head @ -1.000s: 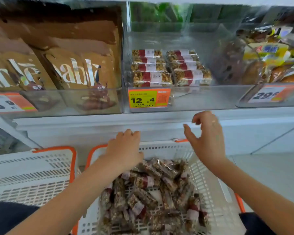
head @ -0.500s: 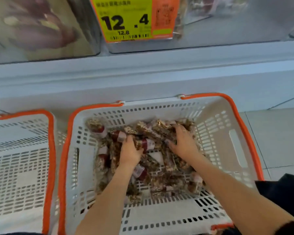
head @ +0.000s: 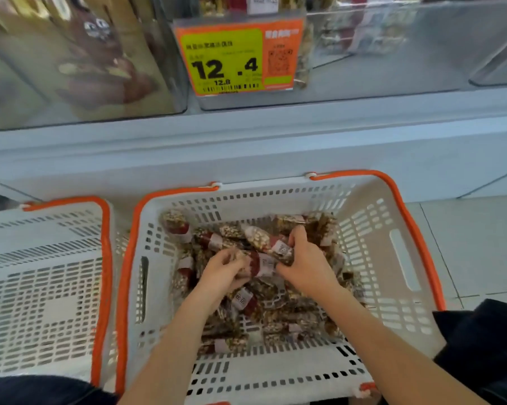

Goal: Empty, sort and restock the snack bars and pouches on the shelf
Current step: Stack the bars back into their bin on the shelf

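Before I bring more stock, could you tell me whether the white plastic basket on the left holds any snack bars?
No, the left white basket with orange rim shows only its bare slotted bottom.

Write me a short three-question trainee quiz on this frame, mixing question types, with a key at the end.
1. True or false: the basket on the left holds a heap of snack bars.
2. Multiple choice: what are both hands doing? A) resting on the basket rim B) gripping snack bars in the right-hand basket C) reaching up to the shelf.
3. Fill in: the big figures on the price tag read ____.

Key:
1. False; no bars show in it, they lie in the other basket.
2. B; the left hand and right hand have fingers curled round bars at the middle of the heap.
3. 12.4
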`<state>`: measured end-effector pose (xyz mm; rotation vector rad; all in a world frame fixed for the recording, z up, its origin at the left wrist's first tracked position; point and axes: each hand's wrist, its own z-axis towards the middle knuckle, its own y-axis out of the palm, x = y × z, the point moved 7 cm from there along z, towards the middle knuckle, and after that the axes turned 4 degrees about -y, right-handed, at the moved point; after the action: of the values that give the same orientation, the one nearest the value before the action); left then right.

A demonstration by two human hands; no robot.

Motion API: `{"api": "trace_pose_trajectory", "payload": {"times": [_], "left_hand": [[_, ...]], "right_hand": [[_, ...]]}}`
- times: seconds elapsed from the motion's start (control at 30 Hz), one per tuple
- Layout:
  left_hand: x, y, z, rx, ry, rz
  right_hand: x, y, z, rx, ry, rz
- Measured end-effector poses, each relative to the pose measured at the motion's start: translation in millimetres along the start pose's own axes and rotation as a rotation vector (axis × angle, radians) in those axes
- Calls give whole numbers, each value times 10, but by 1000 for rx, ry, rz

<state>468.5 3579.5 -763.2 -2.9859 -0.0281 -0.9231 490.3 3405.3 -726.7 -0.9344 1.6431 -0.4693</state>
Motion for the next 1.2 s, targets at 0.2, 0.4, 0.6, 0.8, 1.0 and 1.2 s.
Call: {"api": "trace_pose_trajectory", "payload": {"times": [0.2,0.4,0.6,0.8,1.0,1.2], "left_hand": [[317,-14,-747,-163,144,-334],[411,-143,-1253,-212,187,-335],[570,-209,-1605,-197,280,-199],[783,-180,-1788,-229,343,-142],[1758,-457,-2218,30,718,378],[2623,-410,-2412,228,1030,1039]], "right_hand": [[-605,-266,-453,72,-368,-158],[-957,-451,-759,91,-512,-215],[-1296,-575,-828,-103,-553,-241],[-1410,-841,-816,-3,-488,-25],[-1735,-2356,-713,309,-469,-53],[-2135,-3787,-237,351,-339,-299]]}}
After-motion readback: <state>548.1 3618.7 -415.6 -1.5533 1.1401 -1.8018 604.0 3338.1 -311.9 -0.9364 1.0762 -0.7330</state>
